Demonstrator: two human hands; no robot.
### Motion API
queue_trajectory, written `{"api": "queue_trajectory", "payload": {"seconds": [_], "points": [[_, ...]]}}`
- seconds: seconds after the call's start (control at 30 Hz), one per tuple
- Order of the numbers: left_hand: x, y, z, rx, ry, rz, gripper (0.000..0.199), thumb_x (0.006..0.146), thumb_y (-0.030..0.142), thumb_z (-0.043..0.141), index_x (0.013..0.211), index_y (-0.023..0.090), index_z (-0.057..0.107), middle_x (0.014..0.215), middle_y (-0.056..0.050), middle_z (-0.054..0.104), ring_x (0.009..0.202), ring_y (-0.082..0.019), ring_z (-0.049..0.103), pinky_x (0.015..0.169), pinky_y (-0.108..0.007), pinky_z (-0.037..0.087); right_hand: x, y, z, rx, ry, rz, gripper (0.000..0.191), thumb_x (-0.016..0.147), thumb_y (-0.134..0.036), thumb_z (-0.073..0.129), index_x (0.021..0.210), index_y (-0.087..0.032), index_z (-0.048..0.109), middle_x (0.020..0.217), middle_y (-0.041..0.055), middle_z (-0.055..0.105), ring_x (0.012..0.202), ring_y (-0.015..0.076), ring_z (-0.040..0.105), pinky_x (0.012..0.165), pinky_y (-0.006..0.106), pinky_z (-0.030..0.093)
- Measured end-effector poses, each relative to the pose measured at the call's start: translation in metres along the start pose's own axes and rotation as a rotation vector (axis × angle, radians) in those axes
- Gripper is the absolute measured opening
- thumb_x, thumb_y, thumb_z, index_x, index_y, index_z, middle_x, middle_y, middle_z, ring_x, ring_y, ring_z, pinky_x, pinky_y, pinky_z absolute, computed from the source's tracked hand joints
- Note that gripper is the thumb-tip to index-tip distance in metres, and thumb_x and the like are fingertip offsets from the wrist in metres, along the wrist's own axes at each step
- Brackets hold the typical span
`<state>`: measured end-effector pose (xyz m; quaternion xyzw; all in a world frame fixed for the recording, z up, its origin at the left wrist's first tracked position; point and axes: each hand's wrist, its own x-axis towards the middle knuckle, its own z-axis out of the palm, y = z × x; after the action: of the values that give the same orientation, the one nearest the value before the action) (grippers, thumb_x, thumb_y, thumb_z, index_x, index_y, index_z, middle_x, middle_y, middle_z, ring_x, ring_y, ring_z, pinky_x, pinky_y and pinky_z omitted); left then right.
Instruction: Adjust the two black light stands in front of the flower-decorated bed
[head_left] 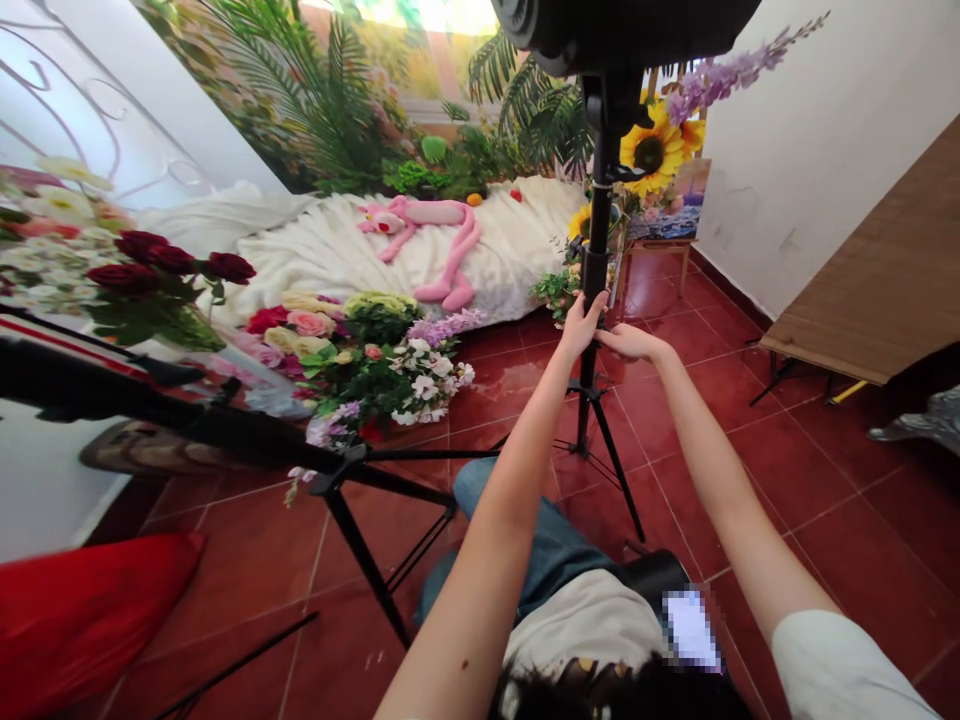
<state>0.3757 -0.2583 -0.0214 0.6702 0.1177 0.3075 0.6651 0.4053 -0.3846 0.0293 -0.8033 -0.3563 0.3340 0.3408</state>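
Note:
A black light stand [598, 225] rises upright in front of me, with a black lamp-like housing [630, 35] at its top. My left hand [583, 324] is wrapped round its pole at mid height, thumb on the near side. Just below and to the right, my right hand [630, 341] reaches in with its fingertips closed at the pole. Whether they pinch a knob or the pole itself is hidden. The stand's tripod legs [616, 465] are spread on the red tiled floor [675, 430].
A second tripod [352, 470] stands close on my left. Artificial flowers [360, 345] lie before a white draped cloth [300, 250] that bears a pink plush toy [439, 212]. Sunflowers [649, 152] stand behind the pole. At right is a brown board [877, 250], at left a red cloth [90, 600].

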Motion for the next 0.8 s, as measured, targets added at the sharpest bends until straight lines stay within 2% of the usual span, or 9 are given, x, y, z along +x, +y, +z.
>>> {"api": "queue_trajectory", "payload": {"seconds": [0.07,0.17,0.3,0.37,0.43,0.5,0.57,0.7,0.8], "points": [[-0.004,0.001,-0.002,0.047,0.011,0.012,0.042,0.088,0.059,0.061,0.088,0.017,0.064,0.084,-0.003,0.066,0.083,-0.014,0.061,0.084,-0.027,0.048,0.001,0.002,-0.001,-0.004,-0.011,-0.013,0.065,0.095,-0.061,0.052,0.046,-0.021,0.037,0.038,-0.0039,0.035,0.036,0.0052,0.028,0.034,0.021,0.022],[-0.013,-0.002,-0.008,0.102,-0.012,0.028,0.045,0.093,0.056,0.056,0.115,0.018,0.063,0.11,-0.006,0.07,0.107,-0.018,0.064,0.099,-0.03,0.049,0.004,0.006,-0.002,-0.021,-0.026,-0.024,0.065,0.096,-0.062,0.049,0.046,-0.021,0.037,0.039,-0.0027,0.037,0.037,0.0062,0.03,0.035,0.022,0.025],[-0.034,-0.007,-0.021,0.084,-0.085,0.046,0.053,0.093,0.051,0.056,0.137,0.021,0.054,0.139,-0.009,0.061,0.135,-0.022,0.053,0.113,-0.035,0.044,0.005,0.009,-0.001,-0.051,-0.044,-0.06,0.069,0.094,-0.068,0.046,0.044,-0.021,0.037,0.038,-0.0018,0.036,0.037,0.0064,0.029,0.037,0.023,0.023],[-0.054,-0.012,-0.032,0.058,-0.115,0.055,0.057,0.092,0.051,0.057,0.141,0.024,0.051,0.146,-0.009,0.057,0.139,-0.024,0.051,0.115,-0.038,0.043,0.006,0.011,-0.001,-0.032,-0.07,-0.112,0.071,0.091,-0.073,0.046,0.044,-0.021,0.037,0.037,-0.0028,0.034,0.037,0.006,0.027,0.038,0.022,0.022],[-0.08,-0.02,-0.052,0.054,-0.162,0.013,0.058,0.091,0.053,0.057,0.141,0.023,0.052,0.147,-0.011,0.057,0.135,-0.025,0.055,0.114,-0.041,0.045,0.006,0.014,-0.002,-0.022,-0.069,-0.129,0.071,0.089,-0.076,0.045,0.045,-0.021,0.038,0.037,-0.0038,0.033,0.038,0.0058,0.026,0.039,0.023,0.022],[-0.108,-0.029,-0.081,0.088,-0.156,-0.072,0.058,0.089,0.055,0.058,0.136,0.02,0.055,0.142,-0.014,0.06,0.128,-0.026,0.06,0.11,-0.044,0.049,0.006,0.016,-0.002,-0.035,-0.045,-0.114,0.071,0.09,-0.076,0.045,0.045,-0.021,0.037,0.037,-0.0041,0.032,0.038,0.0057,0.026,0.042,0.024,0.023],[-0.133,-0.039,-0.121,0.153,-0.07,-0.137,0.058,0.087,0.056,0.06,0.13,0.018,0.057,0.139,-0.015,0.061,0.123,-0.026,0.063,0.107,-0.044,0.051,0.006,0.018,-0.002,-0.065,-0.027,-0.098,0.07,0.091,-0.074,0.043,0.045,-0.022,0.035,0.038,-0.004,0.031,0.038,0.0057,0.026,0.044,0.025,0.024],[-0.171,-0.042,-0.222,0.285,0.176,-0.2,0.059,0.079,0.062,0.064,0.117,0.017,0.062,0.123,-0.014,0.069,0.108,-0.024,0.068,0.095,-0.041,0.056,0.01,0.023,-0.002,-0.109,-0.011,-0.088,0.072,0.087,-0.08,0.04,0.045,-0.022,0.034,0.04,-0.0026,0.034,0.037,0.0055,0.027,0.044,0.026,0.023],[-0.192,-0.022,-0.299,0.394,0.412,-0.216,0.055,0.077,0.062,0.064,0.11,0.017,0.062,0.112,-0.012,0.071,0.097,-0.021,0.068,0.086,-0.038,0.057,0.014,0.029,-0.001,-0.103,-0.01,-0.073,0.074,0.078,-0.089,0.041,0.045,-0.023,0.034,0.039,-0.0023,0.034,0.036,0.0059,0.027,0.042,0.026,0.021]]}}
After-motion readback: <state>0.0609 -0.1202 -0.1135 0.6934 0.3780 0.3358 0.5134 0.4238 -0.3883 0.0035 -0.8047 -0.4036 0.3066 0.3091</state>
